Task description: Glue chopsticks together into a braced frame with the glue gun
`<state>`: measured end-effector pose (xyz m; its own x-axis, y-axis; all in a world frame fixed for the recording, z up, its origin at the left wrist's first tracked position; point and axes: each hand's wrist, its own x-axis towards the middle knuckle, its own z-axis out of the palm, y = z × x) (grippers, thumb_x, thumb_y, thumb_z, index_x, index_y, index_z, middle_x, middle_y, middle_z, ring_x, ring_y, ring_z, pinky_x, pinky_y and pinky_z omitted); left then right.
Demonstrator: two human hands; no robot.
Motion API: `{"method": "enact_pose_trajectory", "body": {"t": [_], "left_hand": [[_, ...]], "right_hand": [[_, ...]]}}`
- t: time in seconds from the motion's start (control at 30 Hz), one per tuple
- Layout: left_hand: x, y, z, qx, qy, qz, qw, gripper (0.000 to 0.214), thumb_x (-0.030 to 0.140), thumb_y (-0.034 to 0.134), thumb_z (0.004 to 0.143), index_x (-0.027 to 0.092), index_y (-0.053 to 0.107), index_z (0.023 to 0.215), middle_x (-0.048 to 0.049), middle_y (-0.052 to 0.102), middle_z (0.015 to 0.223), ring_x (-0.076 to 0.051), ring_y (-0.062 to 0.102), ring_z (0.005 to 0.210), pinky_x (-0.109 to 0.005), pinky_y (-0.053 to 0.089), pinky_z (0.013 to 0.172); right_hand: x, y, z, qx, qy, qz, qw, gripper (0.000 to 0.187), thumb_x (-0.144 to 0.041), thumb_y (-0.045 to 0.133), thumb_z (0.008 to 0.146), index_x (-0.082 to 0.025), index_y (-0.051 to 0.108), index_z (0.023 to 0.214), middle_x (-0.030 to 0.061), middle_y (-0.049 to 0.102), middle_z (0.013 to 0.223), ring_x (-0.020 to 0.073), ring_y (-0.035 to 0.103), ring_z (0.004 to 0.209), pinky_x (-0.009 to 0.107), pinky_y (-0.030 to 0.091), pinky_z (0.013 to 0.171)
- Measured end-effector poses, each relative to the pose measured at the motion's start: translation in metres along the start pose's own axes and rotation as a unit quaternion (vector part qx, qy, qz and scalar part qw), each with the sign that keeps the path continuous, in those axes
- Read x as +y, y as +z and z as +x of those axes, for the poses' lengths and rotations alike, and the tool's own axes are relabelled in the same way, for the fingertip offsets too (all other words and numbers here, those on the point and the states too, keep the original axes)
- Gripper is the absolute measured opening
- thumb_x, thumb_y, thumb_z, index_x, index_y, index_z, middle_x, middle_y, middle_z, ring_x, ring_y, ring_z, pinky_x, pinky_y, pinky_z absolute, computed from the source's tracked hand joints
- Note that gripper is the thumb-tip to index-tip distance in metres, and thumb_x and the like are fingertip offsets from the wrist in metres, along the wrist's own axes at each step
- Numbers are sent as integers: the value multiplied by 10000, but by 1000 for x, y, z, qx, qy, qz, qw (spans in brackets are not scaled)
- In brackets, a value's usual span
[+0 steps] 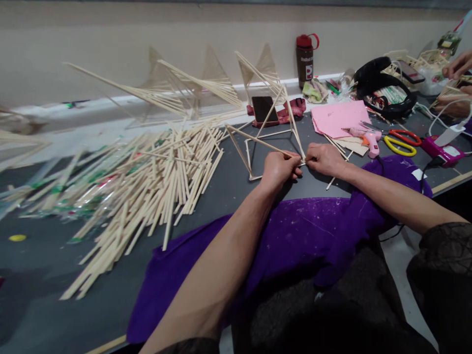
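Observation:
My left hand (280, 167) is closed on a thin wooden stick (258, 140) that slants across an open box-like frame of sticks (241, 152). Fingertips of my right hand (325, 160) pinch the near right corner of that frame, close beside my left fingers. The exact joint is partly hidden by the fingers. The frame stands on the dark table, with a taller fan of sticks (263, 73) behind it. A pink glue gun (370, 140) lies to the right of my right hand, beside pink sheets (341, 118).
Loose sticks (177, 167) and plastic-wrapped bundles (92, 184) spread over the left. Purple cloth (295, 231) covers the near edge. A phone (264, 109), brown bottle (305, 66), yellow-and-red-handled scissors (400, 146), black headphones (400, 96) and another person's hand (459, 66) are farther off.

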<state>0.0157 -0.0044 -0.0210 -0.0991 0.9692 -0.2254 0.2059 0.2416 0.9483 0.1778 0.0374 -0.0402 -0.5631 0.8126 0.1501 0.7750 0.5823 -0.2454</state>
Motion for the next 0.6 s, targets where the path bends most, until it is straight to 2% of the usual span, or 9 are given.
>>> {"method": "enact_pose_trajectory", "body": {"t": [0.33,0.5,0.6], "left_hand": [[0,1,0,3,0,5,1000,198,34,627,956,142,638,790,20,606,464,-93,516,358,-202,401,423],[-2,0,2,0,7,9,1000,203,29,614,957,141,642,790,24,611,468,-83,509,351,-190,393,409],[-5,-2,3,1,13,12,1000,168,55,634,949,139,655,805,18,626,484,-92,533,370,-190,414,415]], "right_hand": [[-5,-1,-1,-10,14,-28,999,285,-184,558,986,-168,825,1084,85,779,1144,214,691,979,329,344,720],[-3,0,0,-2,10,-26,1000,279,-192,563,985,-178,831,1063,83,768,1106,205,669,939,313,348,713],[5,-2,2,-12,-11,12,1000,279,-194,567,994,-166,842,1022,87,763,1060,190,666,920,292,381,742]]}}
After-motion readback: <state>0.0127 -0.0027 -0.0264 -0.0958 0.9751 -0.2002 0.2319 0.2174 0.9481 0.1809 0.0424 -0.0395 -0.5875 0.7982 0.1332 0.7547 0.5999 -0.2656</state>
